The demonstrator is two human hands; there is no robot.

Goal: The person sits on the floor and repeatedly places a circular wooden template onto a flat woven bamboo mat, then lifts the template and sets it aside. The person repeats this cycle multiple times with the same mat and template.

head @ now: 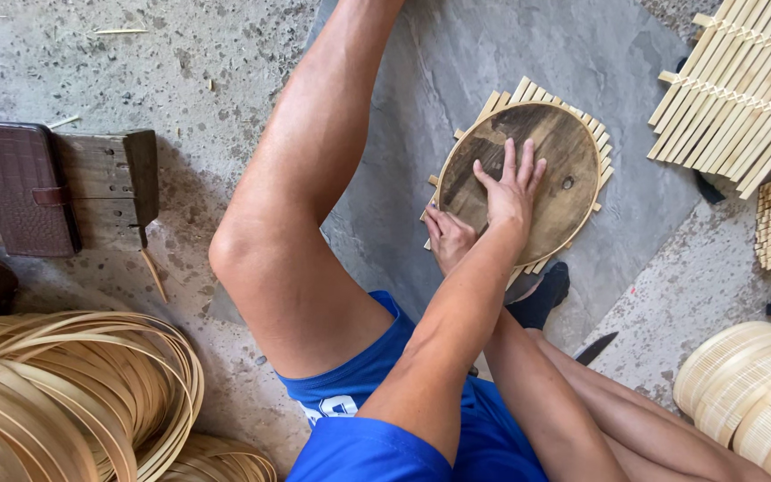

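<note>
– Which step is this?

– Marking or trimming, I'd judge. The left hand is closed at the lower-left edge of the wooden disc; whether it holds a tool, I cannot tell. The right hand lies open, pressing the disc onto the slat mat on the floor.

– And next?

– Steady pressure while working round the rim.

– Its axis?

– Nearly round. The slats under it seem to run lower-left to upper-right.
</note>
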